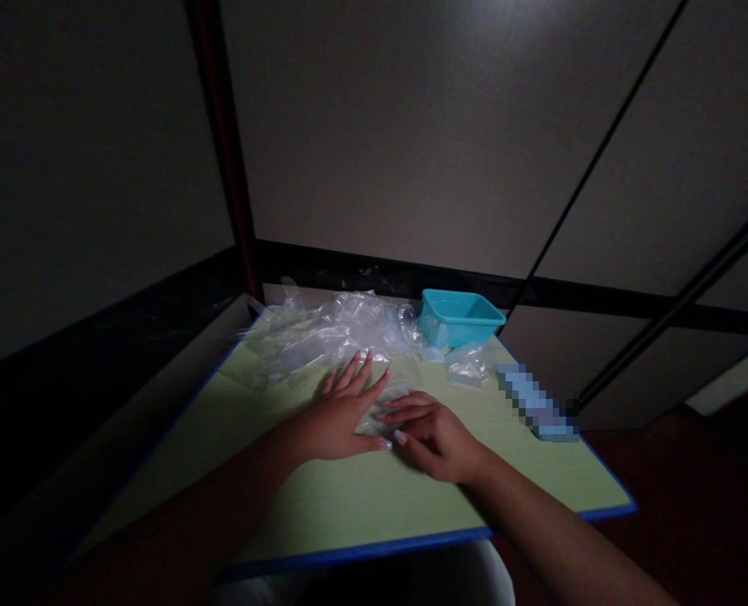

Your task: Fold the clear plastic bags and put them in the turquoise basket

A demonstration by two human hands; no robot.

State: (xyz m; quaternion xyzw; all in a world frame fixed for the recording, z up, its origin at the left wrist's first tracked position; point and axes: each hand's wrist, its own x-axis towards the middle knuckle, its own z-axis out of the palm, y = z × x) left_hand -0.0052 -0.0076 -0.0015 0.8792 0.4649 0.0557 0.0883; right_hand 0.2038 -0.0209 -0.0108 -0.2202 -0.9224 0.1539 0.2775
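Note:
My left hand (342, 417) lies with its fingers spread on the green tabletop (329, 505), over the left side of a clear plastic bag (377, 417). To its right, my right hand (433, 433) has bent fingers, with the fingertips at the right edge of that bag; the thumb and fingers look close together there. Part of the bag is hidden beneath the hands. A pile of clear plastic bags (364, 324) spreads behind my hands. One more crumpled bag (468, 366) rests to the right of the pile.
At the back right of the table stands a turquoise plastic basket (465, 320). A pixelated bluish object (538, 404) lies by the right edge. The table has a blue rim (374, 551). Behind it are grey wall panels (399, 135) with dark strips.

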